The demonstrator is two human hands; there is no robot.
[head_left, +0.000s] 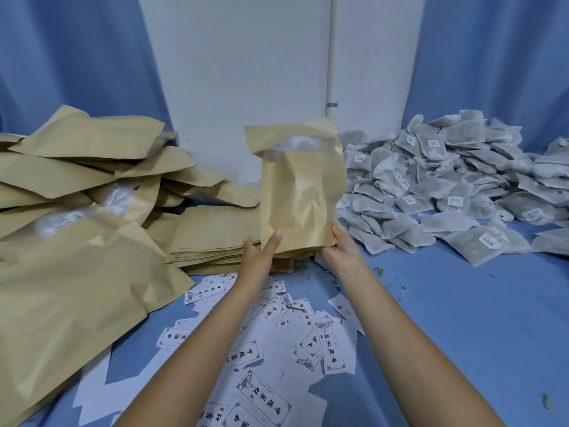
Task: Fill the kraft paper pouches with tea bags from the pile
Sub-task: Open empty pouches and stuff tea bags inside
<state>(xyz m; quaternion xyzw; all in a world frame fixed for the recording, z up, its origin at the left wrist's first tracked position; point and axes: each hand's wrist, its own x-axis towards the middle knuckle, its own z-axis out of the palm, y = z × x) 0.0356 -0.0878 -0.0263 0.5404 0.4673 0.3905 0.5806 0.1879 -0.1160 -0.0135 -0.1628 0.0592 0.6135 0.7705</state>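
left hand (261, 254) and right hand (340, 251) are clamping the bottom corners of the upright kraft paper pouch (300, 192) over the flat pouch stack (215, 238), beside the tea bag pile (446, 180); held so low, its slumping top is risking buckling and spilling.

matt creased kraft paper pouch (300, 192)

Your feed is bright and even: soft diffuse light, source out of view, no glare. Shadows are faint, mostly in the creases of the pouch (300, 192). Wide-angle bowing stretches the curtains (61, 57) at the edges. Mild softness overall; tea bag pile (446, 180) detail smears.
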